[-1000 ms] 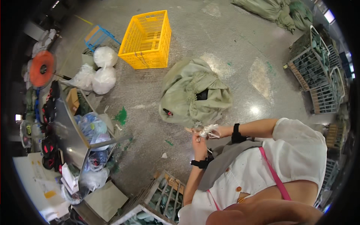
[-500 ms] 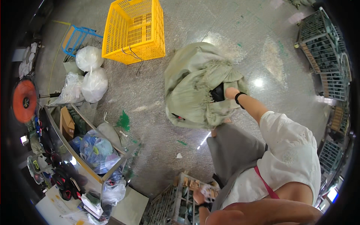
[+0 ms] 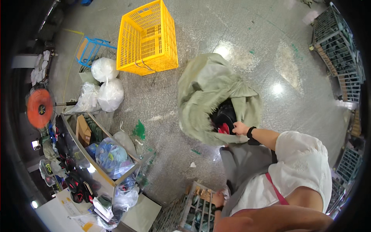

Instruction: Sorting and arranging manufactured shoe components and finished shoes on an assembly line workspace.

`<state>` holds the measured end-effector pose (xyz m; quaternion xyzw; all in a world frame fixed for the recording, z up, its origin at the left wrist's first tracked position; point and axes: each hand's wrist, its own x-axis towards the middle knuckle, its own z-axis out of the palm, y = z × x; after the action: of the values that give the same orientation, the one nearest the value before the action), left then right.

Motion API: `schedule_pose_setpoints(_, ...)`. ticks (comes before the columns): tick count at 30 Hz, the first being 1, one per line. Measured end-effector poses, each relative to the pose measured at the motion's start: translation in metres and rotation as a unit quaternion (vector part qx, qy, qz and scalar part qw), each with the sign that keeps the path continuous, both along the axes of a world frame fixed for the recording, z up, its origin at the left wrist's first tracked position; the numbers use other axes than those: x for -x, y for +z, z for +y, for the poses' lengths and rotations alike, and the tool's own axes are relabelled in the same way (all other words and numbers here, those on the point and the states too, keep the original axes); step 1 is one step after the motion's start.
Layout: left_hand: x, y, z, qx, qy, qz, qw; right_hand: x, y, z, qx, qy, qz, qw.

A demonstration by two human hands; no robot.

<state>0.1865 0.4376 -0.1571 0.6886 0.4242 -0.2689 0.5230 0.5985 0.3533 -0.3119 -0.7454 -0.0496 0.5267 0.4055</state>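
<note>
A large pale green woven sack (image 3: 201,89) stands on the floor ahead, its frayed mouth gaping. Inside lie black things with a red part (image 3: 223,116), which look like shoes. My right hand (image 3: 241,128) is closed at the near right edge of that mouth, apparently pinching the cloth right beside the black and red thing. Low in the view, my left hand (image 3: 218,199) is by the top of a metal cage cart (image 3: 189,210), with a bit of clear plastic near it. Its fingers are too unclear to read.
A yellow plastic crate (image 3: 170,50) stands beyond the sack. White plastic bags (image 3: 110,94), a blue-framed cart (image 3: 94,48) and an orange fan (image 3: 39,108) are at the left. Nearer is a bin (image 3: 123,174) of bagged goods. Wire cages (image 3: 334,38) line the right.
The sack's mouth has opened wider, showing more of the black and red contents. My right hand has come down and nearer along the edge. The whole view has shifted slightly.
</note>
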Motion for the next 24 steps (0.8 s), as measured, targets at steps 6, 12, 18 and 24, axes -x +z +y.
schedule_pose_setpoints(6,-0.196,0.058,0.053,-0.245,0.006,-0.222,0.944,-0.063,0.255,-0.006,-0.229,0.004,0.055,0.972)
schedule_pose_setpoints(12,-0.314,0.137,0.034,-0.279,-0.128,-0.197,0.931,-0.101,0.454,-0.053,-0.396,-0.066,-0.067,0.913)
schedule_pose_setpoints(18,-0.263,0.11,0.071,-0.222,-0.115,-0.18,0.951,-0.133,0.556,-0.077,-0.401,-0.014,-0.181,0.898)
schedule_pose_setpoints(24,-0.185,0.061,0.136,-0.23,0.045,-0.316,0.919,-0.127,0.527,-0.016,-0.242,-0.003,-0.254,0.936)
